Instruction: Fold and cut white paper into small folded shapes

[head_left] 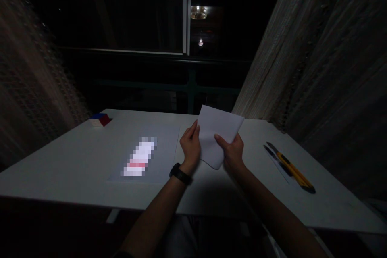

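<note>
A sheet of white paper (216, 123), which looks folded, is held up above the white table (72, 169). My left hand (191, 144) is closed on its left edge, the thumb pointing up along it. At the lower right, my right hand (233, 150) pinches the paper, with the thumb lying on the near face and the other fingers hidden behind. A black band (180, 174) is around my left wrist. To the left, a flat white sheet (167, 145) lies on the table with a bright, pixelated phone-shaped object (140, 157) on it.
A yellow utility knife (292, 168) lies at the table's right side, next to a slim dark pen-like tool (278, 160). A red, white and blue block (99, 119) sits at the far left corner. Curtains (272, 48) hang on both sides of a dark window.
</note>
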Demonstrator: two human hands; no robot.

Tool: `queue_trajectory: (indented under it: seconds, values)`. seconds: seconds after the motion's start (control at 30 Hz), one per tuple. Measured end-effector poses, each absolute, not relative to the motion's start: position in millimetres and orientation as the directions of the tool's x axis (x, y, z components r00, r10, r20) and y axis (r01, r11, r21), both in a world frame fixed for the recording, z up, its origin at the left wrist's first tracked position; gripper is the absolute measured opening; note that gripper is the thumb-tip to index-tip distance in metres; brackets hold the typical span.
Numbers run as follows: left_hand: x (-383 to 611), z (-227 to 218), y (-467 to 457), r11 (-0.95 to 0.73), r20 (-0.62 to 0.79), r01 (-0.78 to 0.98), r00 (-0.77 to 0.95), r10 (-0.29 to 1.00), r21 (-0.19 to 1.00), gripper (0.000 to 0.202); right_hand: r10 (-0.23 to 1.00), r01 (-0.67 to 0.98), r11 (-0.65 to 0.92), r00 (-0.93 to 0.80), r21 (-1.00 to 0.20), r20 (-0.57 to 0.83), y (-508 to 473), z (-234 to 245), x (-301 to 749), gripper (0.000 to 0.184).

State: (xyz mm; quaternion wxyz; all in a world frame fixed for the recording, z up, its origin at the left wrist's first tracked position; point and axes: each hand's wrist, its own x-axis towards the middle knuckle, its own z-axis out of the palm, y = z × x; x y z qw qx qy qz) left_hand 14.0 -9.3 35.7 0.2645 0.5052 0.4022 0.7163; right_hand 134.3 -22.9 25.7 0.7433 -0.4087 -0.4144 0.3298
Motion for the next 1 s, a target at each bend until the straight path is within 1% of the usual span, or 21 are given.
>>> queue_trajectory:
  seconds: [0.37, 0.53, 0.63, 0.73, 0.83, 0.9, 1.0]
  values:
    - [11, 40, -9, -0.539, 0.506, 0.015, -0.369, 0.78, 0.842, 0.031, 0.861, -0.192, 0.434, 0.376, -0.88, 0.342, -26, 24, 133, 0.05]
    - [11, 37, -6, -0.538, 0.485, -0.05, -0.366, 0.794, 0.842, 0.032, 0.874, -0.21, 0.417, 0.36, -0.885, 0.326, -27, 29, 134, 0.045]
    - [12, 36, -4, -0.527, 0.466, -0.086, -0.363, 0.807, 0.846, 0.031, 0.851, -0.137, 0.427, 0.396, -0.894, 0.346, -29, 32, 134, 0.046]
    - [12, 35, -2, -0.524, 0.465, -0.093, -0.351, 0.813, 0.847, 0.031, 0.814, 0.006, 0.427, 0.432, -0.904, 0.388, -31, 37, 134, 0.047]
    - [11, 33, 0, -0.528, 0.477, -0.074, -0.337, 0.812, 0.846, 0.032, 0.8, 0.114, 0.414, 0.428, -0.903, 0.421, -33, 40, 133, 0.044]
    - [10, 31, 1, -0.531, 0.483, -0.068, -0.333, 0.81, 0.844, 0.032, 0.794, 0.148, 0.414, 0.424, -0.898, 0.436, -34, 41, 132, 0.045]
    - [10, 28, 4, -0.522, 0.469, -0.078, -0.339, 0.815, 0.85, 0.032, 0.775, 0.17, 0.432, 0.432, -0.886, 0.461, -35, 42, 130, 0.051]
